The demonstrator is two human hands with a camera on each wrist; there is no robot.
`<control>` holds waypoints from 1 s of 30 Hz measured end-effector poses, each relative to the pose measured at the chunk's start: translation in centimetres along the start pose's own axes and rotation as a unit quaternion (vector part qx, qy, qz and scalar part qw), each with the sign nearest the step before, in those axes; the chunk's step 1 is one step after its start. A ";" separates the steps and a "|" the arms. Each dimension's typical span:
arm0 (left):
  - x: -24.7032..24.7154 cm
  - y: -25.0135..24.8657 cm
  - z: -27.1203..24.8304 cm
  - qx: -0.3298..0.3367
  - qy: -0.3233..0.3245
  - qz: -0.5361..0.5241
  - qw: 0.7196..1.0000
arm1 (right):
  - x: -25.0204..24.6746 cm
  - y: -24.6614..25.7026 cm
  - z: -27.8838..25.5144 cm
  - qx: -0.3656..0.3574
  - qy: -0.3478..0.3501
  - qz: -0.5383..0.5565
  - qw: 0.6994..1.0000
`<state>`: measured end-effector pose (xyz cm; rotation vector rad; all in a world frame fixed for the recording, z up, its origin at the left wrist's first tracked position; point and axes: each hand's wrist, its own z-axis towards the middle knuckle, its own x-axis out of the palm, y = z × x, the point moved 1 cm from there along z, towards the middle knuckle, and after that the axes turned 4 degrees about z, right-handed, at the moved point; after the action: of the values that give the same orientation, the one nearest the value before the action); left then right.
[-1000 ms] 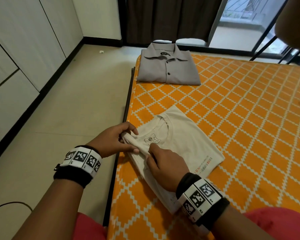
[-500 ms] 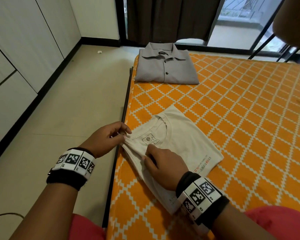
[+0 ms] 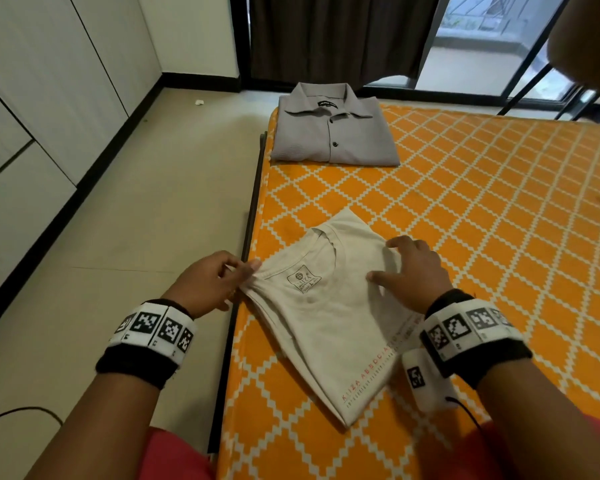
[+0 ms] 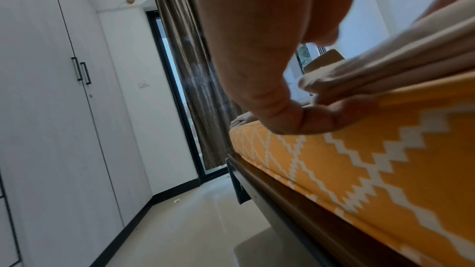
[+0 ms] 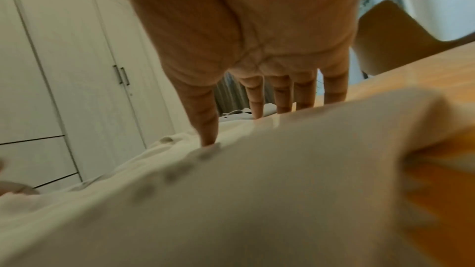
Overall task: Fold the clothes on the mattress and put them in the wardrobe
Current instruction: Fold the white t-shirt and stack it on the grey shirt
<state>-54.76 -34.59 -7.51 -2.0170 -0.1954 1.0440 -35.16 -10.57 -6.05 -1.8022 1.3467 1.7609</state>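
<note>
A folded cream T-shirt lies near the left edge of the orange patterned mattress. My left hand pinches the shirt's left corner at the mattress edge; in the left wrist view the left hand grips the layered cloth. My right hand lies on the shirt's right side with fingers spread and straight; its fingers press the cream T-shirt. A folded grey collared shirt sits at the mattress's far left corner.
White wardrobe doors with dark handles line the left wall across a strip of beige floor. A dark curtain and glass door stand beyond the mattress. A tan chair stands at the far right.
My right hand has left the shirt's left fold and moved right, spreading flat over the shirt. The left hand keeps its pinch on the corner.
</note>
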 end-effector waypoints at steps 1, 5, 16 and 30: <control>0.2 -0.1 -0.4 -0.006 0.029 0.014 0.999 | -0.2 -0.7 0.3 0.024 0.016 0.004 1.000; 0.8 -0.6 -0.9 -0.005 0.049 0.100 0.994 | -0.1 -1.5 0.9 0.043 0.065 0.047 0.996; 1.5 -2.0 -0.8 -0.028 0.061 0.054 0.996 | -1.6 -1.1 -0.3 0.048 0.111 -0.017 0.992; 1.8 -2.2 -0.1 0.051 -0.239 -0.013 0.970 | -2.2 -2.1 -2.9 -0.018 0.208 0.017 0.978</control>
<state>-53.10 -32.42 -6.97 -1.6390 -0.4108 1.4791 -31.37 -10.77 -4.27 -2.2716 1.5063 1.4801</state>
